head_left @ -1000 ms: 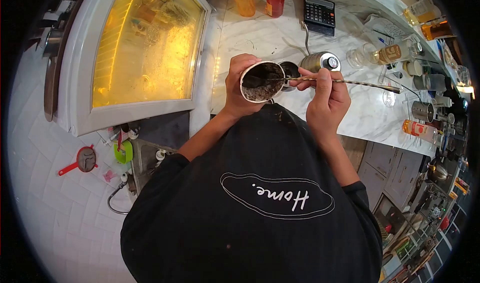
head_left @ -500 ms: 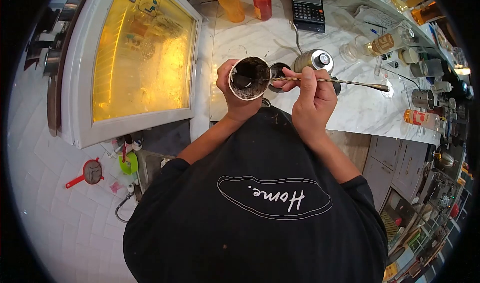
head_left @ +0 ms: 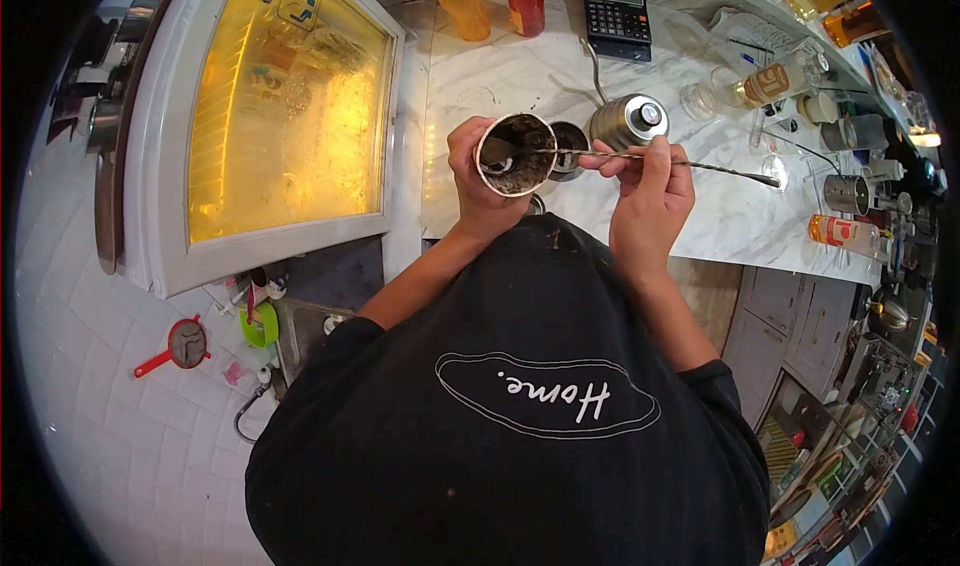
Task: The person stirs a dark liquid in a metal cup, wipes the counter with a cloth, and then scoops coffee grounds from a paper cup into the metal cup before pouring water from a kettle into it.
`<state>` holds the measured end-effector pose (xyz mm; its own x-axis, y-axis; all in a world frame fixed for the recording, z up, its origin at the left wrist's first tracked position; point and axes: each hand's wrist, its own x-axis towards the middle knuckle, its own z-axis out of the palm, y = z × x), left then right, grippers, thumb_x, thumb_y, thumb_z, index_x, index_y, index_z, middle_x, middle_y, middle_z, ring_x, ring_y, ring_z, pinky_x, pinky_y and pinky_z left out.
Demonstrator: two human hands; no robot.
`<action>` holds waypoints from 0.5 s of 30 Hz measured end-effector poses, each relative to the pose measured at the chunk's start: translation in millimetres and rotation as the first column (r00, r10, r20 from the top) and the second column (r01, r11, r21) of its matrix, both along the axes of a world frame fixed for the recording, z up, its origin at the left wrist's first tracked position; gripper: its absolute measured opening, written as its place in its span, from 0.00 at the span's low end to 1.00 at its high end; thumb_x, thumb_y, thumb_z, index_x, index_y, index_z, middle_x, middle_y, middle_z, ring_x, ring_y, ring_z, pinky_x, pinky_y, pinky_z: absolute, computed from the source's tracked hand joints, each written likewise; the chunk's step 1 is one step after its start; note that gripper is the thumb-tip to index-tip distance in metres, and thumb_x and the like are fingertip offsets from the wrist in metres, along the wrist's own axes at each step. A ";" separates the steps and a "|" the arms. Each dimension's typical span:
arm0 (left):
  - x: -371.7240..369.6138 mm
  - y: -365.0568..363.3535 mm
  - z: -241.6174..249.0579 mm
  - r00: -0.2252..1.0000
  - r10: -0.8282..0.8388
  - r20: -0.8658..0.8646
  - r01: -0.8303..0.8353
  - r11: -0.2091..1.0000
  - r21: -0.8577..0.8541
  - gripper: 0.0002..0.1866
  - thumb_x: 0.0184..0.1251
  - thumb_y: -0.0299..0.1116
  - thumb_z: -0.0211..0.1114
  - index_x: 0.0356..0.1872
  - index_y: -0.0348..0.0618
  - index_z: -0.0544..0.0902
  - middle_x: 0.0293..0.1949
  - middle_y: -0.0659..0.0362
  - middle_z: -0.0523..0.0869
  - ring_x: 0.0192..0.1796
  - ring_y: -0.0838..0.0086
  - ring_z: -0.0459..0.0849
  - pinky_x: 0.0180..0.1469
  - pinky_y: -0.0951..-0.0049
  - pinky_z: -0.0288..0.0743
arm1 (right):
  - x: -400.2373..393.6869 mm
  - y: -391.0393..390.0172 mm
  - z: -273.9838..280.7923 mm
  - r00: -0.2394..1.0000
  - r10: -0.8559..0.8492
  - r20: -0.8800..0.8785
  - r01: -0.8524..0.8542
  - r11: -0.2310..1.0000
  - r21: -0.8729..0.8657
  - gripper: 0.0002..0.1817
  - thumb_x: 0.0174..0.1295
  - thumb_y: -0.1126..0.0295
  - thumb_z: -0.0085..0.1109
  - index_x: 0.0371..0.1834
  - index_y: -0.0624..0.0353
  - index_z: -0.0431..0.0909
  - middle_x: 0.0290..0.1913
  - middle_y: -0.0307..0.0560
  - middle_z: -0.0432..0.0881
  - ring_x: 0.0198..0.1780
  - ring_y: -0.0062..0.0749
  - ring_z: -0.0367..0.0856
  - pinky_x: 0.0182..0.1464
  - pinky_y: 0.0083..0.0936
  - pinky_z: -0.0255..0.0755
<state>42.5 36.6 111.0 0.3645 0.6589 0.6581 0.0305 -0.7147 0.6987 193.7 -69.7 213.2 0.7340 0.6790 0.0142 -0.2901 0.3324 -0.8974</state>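
Observation:
My left hand [head_left: 484, 206] is wrapped round a cup [head_left: 516, 132] with a pale rim, tilted so its mouth faces me. Dark, grainy residue coats the inside of the cup. Between the thumb and fingers of my right hand [head_left: 655, 211] is a long bar spoon [head_left: 728, 170] with a twisted metal shaft. One end of the spoon reaches into the cup; the other points right over the counter. Just behind the cup, a dark round container [head_left: 572, 134] stands on the counter, partly hidden by the cup and my fingers.
A gooseneck kettle [head_left: 622, 122] stands behind my right hand. Farther back are a calculator [head_left: 617, 24], a red bottle [head_left: 525, 6] and an orange bottle [head_left: 462, 11]. Several bottles and glasses line the right side. A glass-fronted fridge [head_left: 290, 106] borders the left.
The cup and my left hand have shifted slightly right. My right hand has moved right and a little down with the bar spoon, whose end stays in the cup.

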 end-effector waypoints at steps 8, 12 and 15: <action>-12.9 -17.0 -14.6 0.999 0.030 -0.033 -0.038 0.957 -0.286 0.49 0.56 0.22 0.82 0.73 0.38 0.56 0.64 0.47 0.75 0.65 0.64 0.82 0.68 0.64 0.78 | 10.7 -27.3 -11.0 0.991 -0.074 -0.113 0.076 0.997 0.014 0.17 0.87 0.61 0.44 0.43 0.64 0.73 0.28 0.51 0.84 0.35 0.47 0.91 0.57 0.44 0.85; -28.5 -13.3 -26.1 0.985 0.046 -0.168 -0.102 0.935 -0.340 0.48 0.54 0.25 0.85 0.69 0.38 0.59 0.59 0.48 0.80 0.61 0.66 0.85 0.64 0.66 0.81 | 40.8 -53.7 -23.7 0.985 -0.140 -0.098 0.141 0.990 -0.001 0.17 0.87 0.60 0.44 0.45 0.64 0.74 0.28 0.53 0.85 0.37 0.50 0.92 0.53 0.44 0.85; -36.2 -17.1 -33.9 0.958 0.086 -0.273 -0.172 0.935 -0.309 0.48 0.54 0.28 0.86 0.69 0.37 0.60 0.60 0.47 0.80 0.62 0.66 0.85 0.63 0.66 0.82 | 52.8 -59.3 -34.3 0.974 -0.216 -0.063 0.213 0.976 -0.041 0.17 0.87 0.61 0.43 0.45 0.64 0.73 0.30 0.55 0.87 0.39 0.51 0.92 0.54 0.43 0.85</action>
